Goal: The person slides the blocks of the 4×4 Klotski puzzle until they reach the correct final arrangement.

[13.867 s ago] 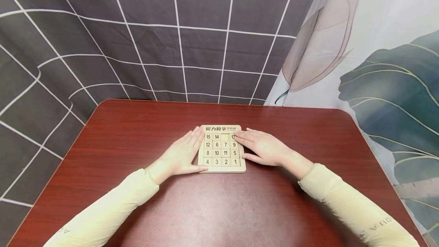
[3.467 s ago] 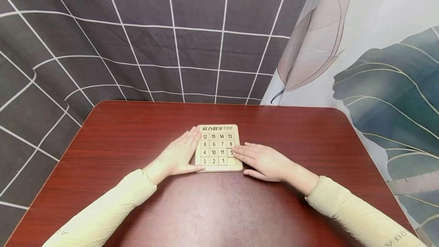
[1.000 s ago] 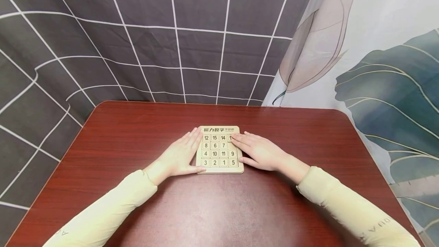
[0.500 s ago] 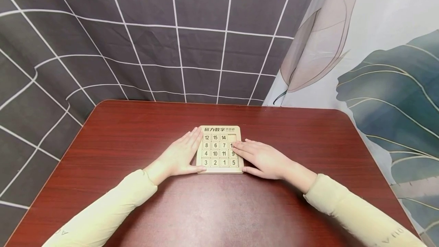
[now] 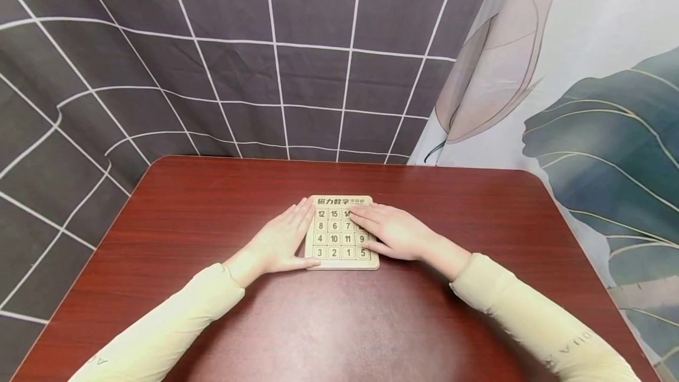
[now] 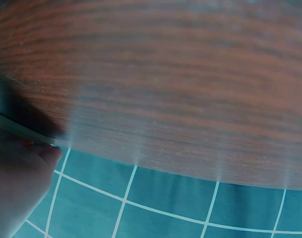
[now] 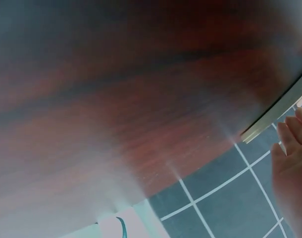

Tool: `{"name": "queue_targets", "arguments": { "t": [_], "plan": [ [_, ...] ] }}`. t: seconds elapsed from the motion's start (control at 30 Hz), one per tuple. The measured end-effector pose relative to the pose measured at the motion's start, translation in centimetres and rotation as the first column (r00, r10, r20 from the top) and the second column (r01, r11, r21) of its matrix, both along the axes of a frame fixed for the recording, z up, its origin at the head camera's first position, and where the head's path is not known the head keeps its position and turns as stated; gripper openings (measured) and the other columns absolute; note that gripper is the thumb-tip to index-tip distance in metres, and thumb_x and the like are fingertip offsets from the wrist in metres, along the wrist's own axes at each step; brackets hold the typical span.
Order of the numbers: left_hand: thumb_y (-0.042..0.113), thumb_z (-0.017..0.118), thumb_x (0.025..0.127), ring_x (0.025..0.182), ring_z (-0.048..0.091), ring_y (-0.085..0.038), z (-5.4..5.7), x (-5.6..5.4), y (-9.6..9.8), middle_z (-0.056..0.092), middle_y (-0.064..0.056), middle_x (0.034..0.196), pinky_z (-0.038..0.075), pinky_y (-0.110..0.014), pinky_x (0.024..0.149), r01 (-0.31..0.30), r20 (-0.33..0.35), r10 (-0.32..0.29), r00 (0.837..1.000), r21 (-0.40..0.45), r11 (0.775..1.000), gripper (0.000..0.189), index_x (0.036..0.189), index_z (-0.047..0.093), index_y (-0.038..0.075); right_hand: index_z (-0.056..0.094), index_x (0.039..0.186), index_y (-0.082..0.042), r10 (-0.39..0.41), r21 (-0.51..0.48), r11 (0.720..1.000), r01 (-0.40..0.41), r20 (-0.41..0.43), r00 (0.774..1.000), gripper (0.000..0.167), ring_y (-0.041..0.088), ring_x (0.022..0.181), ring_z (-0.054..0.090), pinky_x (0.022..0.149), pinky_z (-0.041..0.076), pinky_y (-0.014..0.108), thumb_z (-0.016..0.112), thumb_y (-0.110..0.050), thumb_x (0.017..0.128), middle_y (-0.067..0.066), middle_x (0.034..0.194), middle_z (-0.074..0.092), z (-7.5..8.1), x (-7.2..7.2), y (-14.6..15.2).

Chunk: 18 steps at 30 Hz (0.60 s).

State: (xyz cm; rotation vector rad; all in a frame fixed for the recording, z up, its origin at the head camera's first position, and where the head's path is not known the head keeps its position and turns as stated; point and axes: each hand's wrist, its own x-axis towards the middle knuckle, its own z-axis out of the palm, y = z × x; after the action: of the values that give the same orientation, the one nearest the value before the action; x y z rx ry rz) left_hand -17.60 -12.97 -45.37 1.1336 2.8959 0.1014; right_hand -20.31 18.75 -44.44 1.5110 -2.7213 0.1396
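A pale wooden number sliding puzzle [image 5: 342,264] lies flat on the table, its numbered tiles set in a square frame. My left hand [image 5: 281,239] rests along the puzzle's left edge, fingers straight, thumb at the lower left corner. From the right, my right hand [image 5: 400,231] reaches over the puzzle with straight fingers. Its fingertips lie at the 14 tile [image 5: 346,214] in the top row, and its thumb is by the 9 tile [image 5: 362,239]. The fingers hide the top right corner and most of the tile below it. In the right wrist view the puzzle's edge [image 7: 275,114] shows beside the fingers.
The dark red wooden table [image 5: 329,323] reaches back to a grey curtain with white grid lines [image 5: 313,75]. A white curtain with leaf prints [image 5: 583,46] hangs at the right. Pale sleeves cover both forearms.
The 13 tile went down a row half a second ago, baring the top right slot. My right hand has since moved up and left to the 14 tile. The left hand stays put.
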Motion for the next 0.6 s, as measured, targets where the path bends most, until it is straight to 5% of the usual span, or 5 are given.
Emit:
{"name": "queue_targets", "arguments": {
  "t": [0.6],
  "plan": [
    [0.070, 0.063, 0.093, 0.163, 0.026, -0.040, -0.3, -0.1, 0.0, 0.023, -0.029, 0.173, 0.030, -0.047, 0.134, 0.002, -0.015, -0.002, 1.000, -0.018, 1.000, 0.113, 0.162, 0.027, -0.012, 0.055, 0.154, -0.004, -0.033, 0.021, 0.999, 0.034, -0.033, 0.999, 0.060, 0.029, 0.151, 0.051, 0.129, 0.039, 0.048, 0.063, -0.038, 0.106, 0.010, 0.163, 0.053, 0.0, 0.2, 2.1]
  ]
}}
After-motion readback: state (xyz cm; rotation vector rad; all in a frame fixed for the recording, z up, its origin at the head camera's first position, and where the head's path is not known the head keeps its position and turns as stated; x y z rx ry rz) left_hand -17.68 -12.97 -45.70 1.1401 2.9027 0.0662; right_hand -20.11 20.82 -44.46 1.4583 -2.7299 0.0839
